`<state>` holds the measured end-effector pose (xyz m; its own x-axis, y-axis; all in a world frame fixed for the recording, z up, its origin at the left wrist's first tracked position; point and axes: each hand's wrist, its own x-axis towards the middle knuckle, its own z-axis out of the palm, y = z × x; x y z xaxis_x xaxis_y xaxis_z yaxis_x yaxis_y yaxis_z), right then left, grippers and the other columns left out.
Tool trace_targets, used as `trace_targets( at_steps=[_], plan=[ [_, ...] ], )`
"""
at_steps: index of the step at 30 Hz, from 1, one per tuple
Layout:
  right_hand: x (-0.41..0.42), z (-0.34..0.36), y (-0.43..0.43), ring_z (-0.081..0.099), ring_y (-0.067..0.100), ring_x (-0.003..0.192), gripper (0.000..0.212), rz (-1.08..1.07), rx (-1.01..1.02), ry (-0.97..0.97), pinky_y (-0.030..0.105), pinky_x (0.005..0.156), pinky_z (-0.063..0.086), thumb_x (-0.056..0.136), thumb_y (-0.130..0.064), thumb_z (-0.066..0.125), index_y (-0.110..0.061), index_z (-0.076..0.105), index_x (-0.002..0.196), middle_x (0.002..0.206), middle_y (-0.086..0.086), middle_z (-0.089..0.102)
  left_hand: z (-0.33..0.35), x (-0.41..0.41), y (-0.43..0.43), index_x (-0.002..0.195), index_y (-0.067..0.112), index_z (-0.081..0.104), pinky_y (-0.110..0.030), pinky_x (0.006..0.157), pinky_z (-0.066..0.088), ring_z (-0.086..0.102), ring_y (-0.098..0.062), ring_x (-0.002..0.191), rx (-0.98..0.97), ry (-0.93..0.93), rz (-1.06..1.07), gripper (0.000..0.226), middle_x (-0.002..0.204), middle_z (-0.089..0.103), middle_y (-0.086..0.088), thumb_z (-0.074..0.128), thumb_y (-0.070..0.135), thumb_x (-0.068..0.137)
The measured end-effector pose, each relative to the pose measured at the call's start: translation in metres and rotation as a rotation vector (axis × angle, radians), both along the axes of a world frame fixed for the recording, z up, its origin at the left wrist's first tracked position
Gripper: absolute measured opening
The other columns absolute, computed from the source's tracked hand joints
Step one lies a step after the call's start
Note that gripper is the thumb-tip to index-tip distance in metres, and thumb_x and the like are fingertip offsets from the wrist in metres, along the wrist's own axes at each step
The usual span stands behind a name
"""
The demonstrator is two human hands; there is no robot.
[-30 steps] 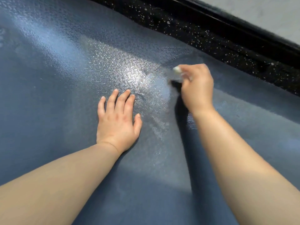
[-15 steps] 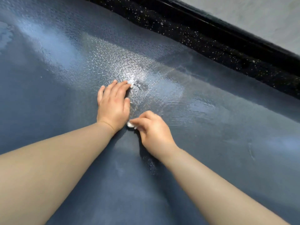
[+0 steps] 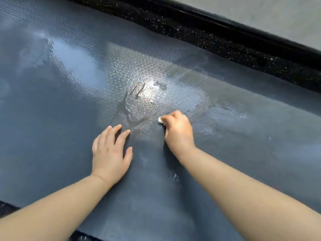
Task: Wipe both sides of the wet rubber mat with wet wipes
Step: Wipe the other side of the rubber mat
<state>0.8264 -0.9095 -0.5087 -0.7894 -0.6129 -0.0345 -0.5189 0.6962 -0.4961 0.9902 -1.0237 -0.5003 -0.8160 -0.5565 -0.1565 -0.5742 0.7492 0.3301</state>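
A large dark blue-grey rubber mat [image 3: 60,110] with a fine diamond texture fills most of the view, shiny with wet streaks around its middle. My left hand [image 3: 110,153] lies flat on it, fingers straight and slightly spread. To its right, my right hand [image 3: 178,131] is curled round a small balled white wet wipe [image 3: 160,120] and presses it on the mat. Only a bit of the wipe shows past the fingers.
A black speckled floor strip [image 3: 225,42] runs along the mat's far edge, with a black ledge and a pale grey surface [image 3: 278,16] beyond it. A dark bit of floor [image 3: 7,208] shows at the mat's near left edge.
My right hand swept the wipe from the far right in toward my left hand, then back out to the right. My left hand stayed flat, now sitting a little nearer to me.
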Motion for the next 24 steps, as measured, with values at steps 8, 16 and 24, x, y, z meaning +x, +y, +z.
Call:
trace_targets(
  at_steps=[8,16,24],
  plan=[
    [0.040,0.019,0.014,0.058,0.035,0.087,0.026,0.305,-0.148,-0.148,0.039,0.080,0.049,0.080,0.004,0.057,-0.010,0.074,0.094,0.090,0.016,0.062,-0.006,0.031,0.010,0.134,0.006,0.050,-0.048,0.115,0.016,0.032,-0.032,0.138,0.001,-0.040,0.015,0.058,0.144,0.043,-0.011,0.042,0.032,0.084],
    [-0.052,-0.002,0.023,0.048,0.035,0.104,0.026,-0.235,0.047,0.057,0.031,0.089,0.036,0.089,-0.006,0.052,-0.010,0.068,0.110,0.109,0.017,0.055,-0.016,0.038,0.006,0.140,0.007,0.043,-0.044,0.117,0.010,0.025,-0.029,0.141,-0.041,-0.064,-0.062,0.071,0.149,0.036,-0.009,0.019,0.047,0.086],
    [0.113,0.015,0.037,0.053,0.032,0.088,0.030,0.527,0.007,-0.249,0.034,0.080,0.045,0.084,-0.001,0.052,-0.018,0.069,0.102,0.099,0.008,0.057,-0.017,0.037,0.005,0.141,0.009,0.042,-0.041,0.117,0.006,0.022,-0.028,0.142,-0.021,-0.026,-0.052,0.075,0.150,0.033,-0.008,0.018,0.050,0.083]
  ],
)
